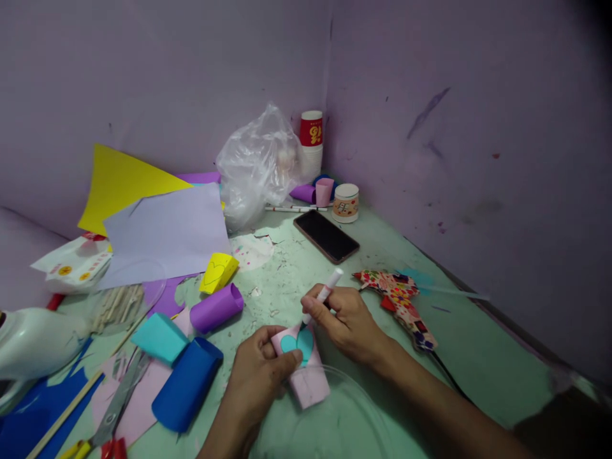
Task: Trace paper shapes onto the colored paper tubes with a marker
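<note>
My left hand [253,373] steadies a pink foam-sheet cup [310,387] that lies tilted, its thumb pressed over the front. On that side of the cup is a teal heart [306,343] with dark outlines. My right hand [356,325] grips a white marker [329,288], its tip down at the cup's rim by the top of the heart. Left of my left hand lie a blue cup-shaped piece [187,382], a teal one [161,339], a purple one [217,308] and a yellow one with a heart drawn on it [218,273].
A clear round plastic rim [382,417] lies under my forearms. On the right rests a patterned glue gun [399,293] with a cord. Behind are a phone [326,236], paper cup [345,204] and plastic bag [258,166]. Scissors [119,398], sheets [167,229] and a white bottle [41,341] crowd the left.
</note>
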`<move>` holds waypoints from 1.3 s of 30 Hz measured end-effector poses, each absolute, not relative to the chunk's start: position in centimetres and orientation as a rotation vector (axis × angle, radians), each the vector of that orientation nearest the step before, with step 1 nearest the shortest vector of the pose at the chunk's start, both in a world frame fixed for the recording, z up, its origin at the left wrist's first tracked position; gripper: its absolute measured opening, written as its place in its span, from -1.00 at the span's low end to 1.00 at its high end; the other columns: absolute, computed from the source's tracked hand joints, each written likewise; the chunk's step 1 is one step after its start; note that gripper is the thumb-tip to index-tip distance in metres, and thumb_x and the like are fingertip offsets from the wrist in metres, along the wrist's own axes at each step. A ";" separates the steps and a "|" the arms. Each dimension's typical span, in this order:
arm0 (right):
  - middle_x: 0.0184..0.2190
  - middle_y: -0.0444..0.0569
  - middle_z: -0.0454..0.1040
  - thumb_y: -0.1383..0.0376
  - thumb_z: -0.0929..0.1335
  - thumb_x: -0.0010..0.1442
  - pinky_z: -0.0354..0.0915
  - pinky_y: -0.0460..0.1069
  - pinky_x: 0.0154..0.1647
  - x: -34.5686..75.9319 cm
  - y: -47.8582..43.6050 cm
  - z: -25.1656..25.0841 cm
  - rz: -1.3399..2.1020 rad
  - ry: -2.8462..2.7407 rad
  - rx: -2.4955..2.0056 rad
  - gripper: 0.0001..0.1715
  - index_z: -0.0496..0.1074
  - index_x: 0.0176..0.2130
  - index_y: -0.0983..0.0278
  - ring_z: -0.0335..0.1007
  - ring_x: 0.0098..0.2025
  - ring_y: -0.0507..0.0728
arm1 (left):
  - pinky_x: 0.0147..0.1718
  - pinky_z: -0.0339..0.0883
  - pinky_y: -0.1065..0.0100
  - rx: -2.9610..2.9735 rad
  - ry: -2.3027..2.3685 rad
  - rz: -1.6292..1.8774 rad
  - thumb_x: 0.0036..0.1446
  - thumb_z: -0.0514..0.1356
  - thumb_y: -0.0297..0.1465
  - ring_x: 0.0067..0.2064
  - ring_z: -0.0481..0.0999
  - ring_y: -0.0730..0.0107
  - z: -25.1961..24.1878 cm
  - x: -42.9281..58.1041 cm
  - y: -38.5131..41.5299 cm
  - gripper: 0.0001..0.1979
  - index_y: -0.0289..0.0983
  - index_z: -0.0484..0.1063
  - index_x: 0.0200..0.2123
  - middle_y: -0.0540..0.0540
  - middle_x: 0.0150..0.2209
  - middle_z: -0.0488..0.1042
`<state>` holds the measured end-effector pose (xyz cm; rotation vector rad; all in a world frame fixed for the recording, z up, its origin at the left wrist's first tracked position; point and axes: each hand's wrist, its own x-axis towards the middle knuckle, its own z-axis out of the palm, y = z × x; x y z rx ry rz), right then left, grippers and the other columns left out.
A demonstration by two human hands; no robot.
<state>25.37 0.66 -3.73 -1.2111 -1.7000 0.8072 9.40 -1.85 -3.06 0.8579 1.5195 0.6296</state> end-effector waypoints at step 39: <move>-0.60 -0.07 0.44 0.22 0.21 0.26 0.21 -0.12 -0.48 26.4 -1.2 -3.7 0.883 -1.675 -1.093 -0.59 0.38 -0.53 0.33 0.32 -0.55 -0.01 | -0.63 0.22 0.46 0.866 1.531 0.630 -0.27 0.36 -0.36 -0.56 0.45 0.40 -2.8 9.3 -1.8 -0.61 -0.34 0.48 -0.27 -0.07 -0.52 0.57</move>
